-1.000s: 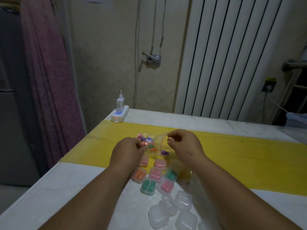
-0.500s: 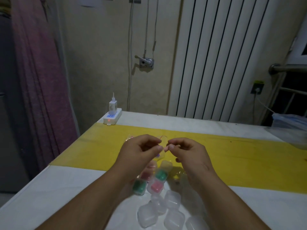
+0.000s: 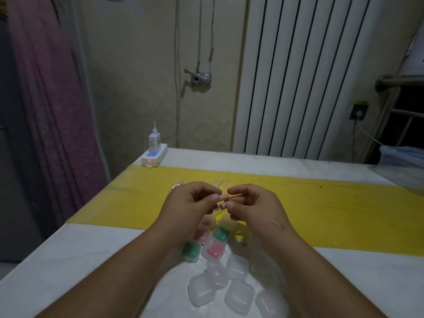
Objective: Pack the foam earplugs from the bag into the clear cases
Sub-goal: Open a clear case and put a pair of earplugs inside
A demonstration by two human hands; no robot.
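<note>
Your left hand and right hand are both up over the tabletop, fingertips meeting at centre. Fingers curled on both, thumb and forefinger closed down to a pinch. Between the tips sits a small pale-orange piece, left hand on one end, right hand on the other. It looks like a foam earplug, but it's too blurred to confirm. A purple speck shows just below it, and I can't tell what that is. The bag is right behind your left hand, over the yellow strip, with pink earplugs visible through it and a thin red edge line poking up above your fingertips. I can't tell whether either hand touches the bag. The filled cases sit under and just nearer than your hands, four visible, two green and two pink, packed tight together where the yellow strip meets the white. The empty cases are clustered nearer still, between your forearms, touching each other. At the far left corner of the tabletop there's a power strip with its light on and a charger plugged in. A white radiator stands on the wall behind, with a purple curtain at left.
</note>
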